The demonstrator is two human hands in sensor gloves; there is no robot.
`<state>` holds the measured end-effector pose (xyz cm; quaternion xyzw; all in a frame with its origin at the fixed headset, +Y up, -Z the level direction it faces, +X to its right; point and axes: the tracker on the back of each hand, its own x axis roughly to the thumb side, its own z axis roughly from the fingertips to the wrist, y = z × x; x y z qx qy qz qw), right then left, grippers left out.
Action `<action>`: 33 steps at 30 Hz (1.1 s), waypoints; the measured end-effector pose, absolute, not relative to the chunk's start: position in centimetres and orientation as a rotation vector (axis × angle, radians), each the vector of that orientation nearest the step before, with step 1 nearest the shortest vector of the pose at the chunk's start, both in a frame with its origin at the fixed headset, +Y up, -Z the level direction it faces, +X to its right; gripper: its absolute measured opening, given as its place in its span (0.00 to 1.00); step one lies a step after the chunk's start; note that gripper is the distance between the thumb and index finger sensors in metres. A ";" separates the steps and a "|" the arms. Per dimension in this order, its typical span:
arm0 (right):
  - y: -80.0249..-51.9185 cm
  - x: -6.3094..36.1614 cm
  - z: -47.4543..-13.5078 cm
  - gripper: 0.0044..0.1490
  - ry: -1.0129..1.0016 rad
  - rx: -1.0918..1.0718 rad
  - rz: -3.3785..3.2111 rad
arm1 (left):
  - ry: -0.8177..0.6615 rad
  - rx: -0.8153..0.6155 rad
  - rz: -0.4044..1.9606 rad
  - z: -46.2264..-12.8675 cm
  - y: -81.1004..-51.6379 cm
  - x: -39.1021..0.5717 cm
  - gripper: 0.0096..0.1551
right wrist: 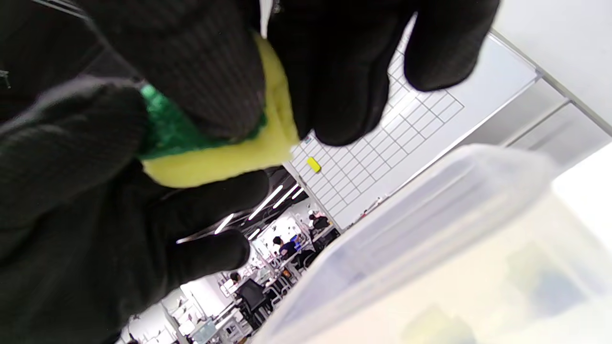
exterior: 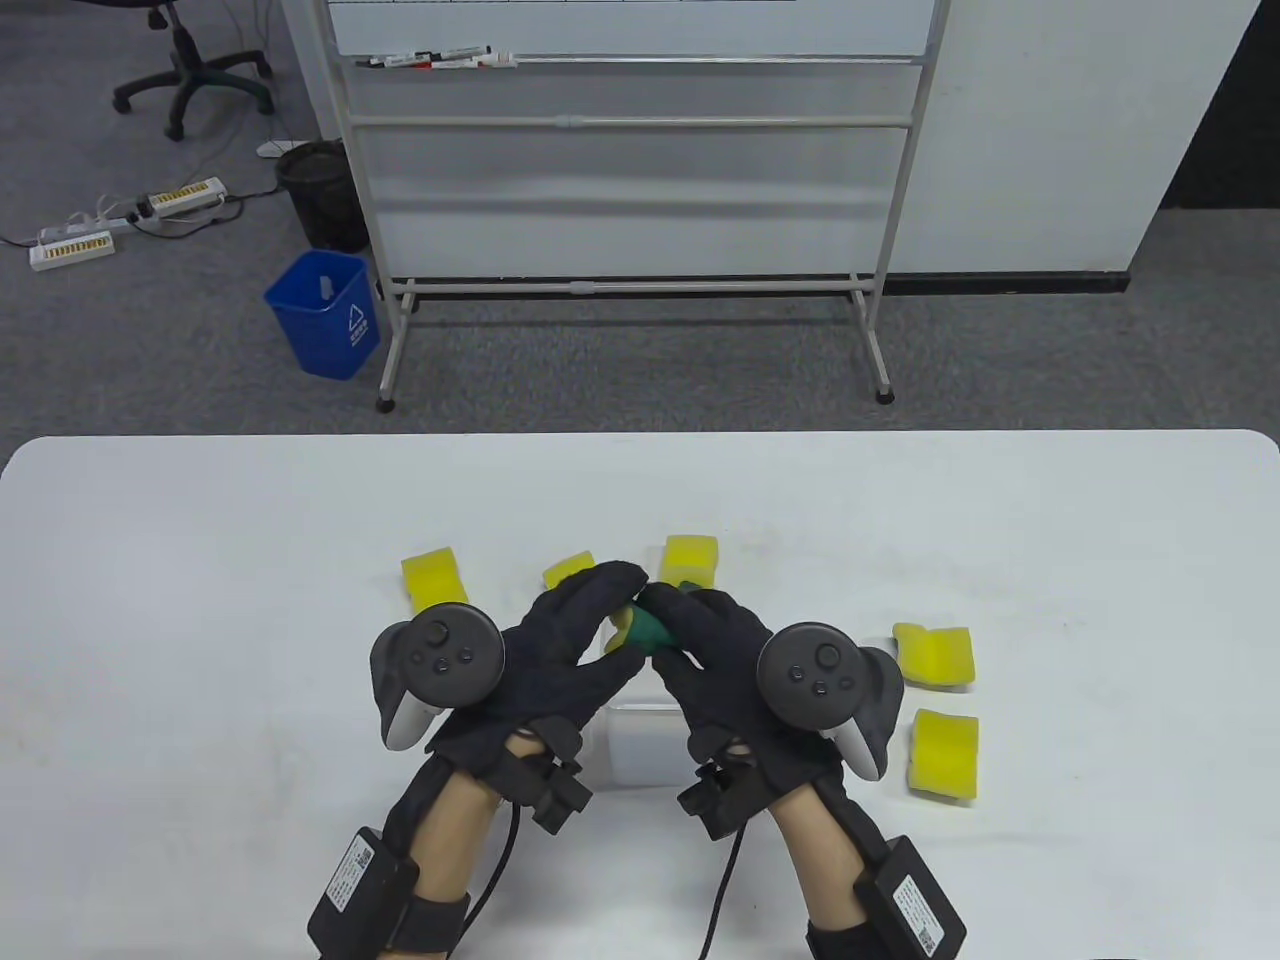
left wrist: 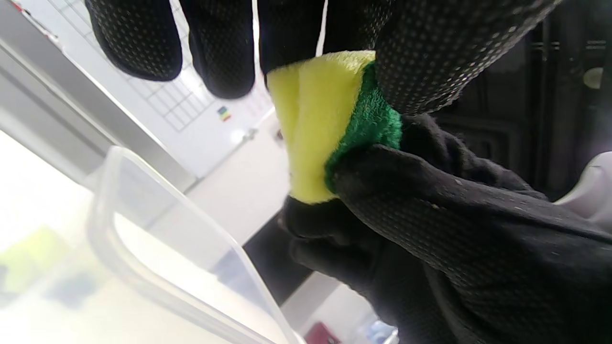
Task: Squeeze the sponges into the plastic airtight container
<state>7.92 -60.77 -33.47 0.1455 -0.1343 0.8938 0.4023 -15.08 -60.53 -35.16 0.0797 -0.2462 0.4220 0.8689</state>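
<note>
Both hands meet over the near-middle of the table (exterior: 200, 520): the left hand (exterior: 560, 660) and the right hand (exterior: 720, 665) are curled together around one sponge (exterior: 645, 628), yellow foam with a green scouring face, pressed between their fingertips. From the left wrist view the sponge (left wrist: 318, 124) is folded, its yellow body bulging out between the gloved fingers (left wrist: 420, 57) while the green layer is pinched against the other glove; the right wrist view shows the same sponge (right wrist: 224, 157) bent under dark fingers (right wrist: 205, 71), so both hands grip it firmly rather than lying open. Directly beneath them, just nearer the person, sits the clear plastic container (exterior: 640, 745), lid off, its rim showing in both wrist views (left wrist: 143, 191) (right wrist: 430, 215); the sponge hangs above it, not yet inside. Judging by how it folds, the sponge is light, soft and springy, so it probably wants a grip across its broad faces, squashed small, and may spring back once released. Further out on the table lie loose yellow sponges: two on the right (exterior: 935, 655) (exterior: 945, 752), and three beyond the hands (exterior: 433, 578) (exterior: 566, 571) (exterior: 690, 560). Beyond the table stands a whiteboard frame (exterior: 630, 120) with a blue bin (exterior: 322, 312) to its left.
</note>
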 end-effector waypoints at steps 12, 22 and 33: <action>-61.1 8.0 -33.3 0.39 -0.519 0.335 2.230 | -0.426 0.199 0.949 -36.2 -61.9 -15.8 0.25; -61.0 8.5 -33.5 0.32 -0.510 0.284 2.334 | -0.387 0.239 0.773 -36.1 -62.3 -15.4 0.35; -61.3 6.9 -33.5 0.31 -0.478 0.261 2.691 | -0.146 0.260 0.718 -37.3 -62.8 -20.3 0.35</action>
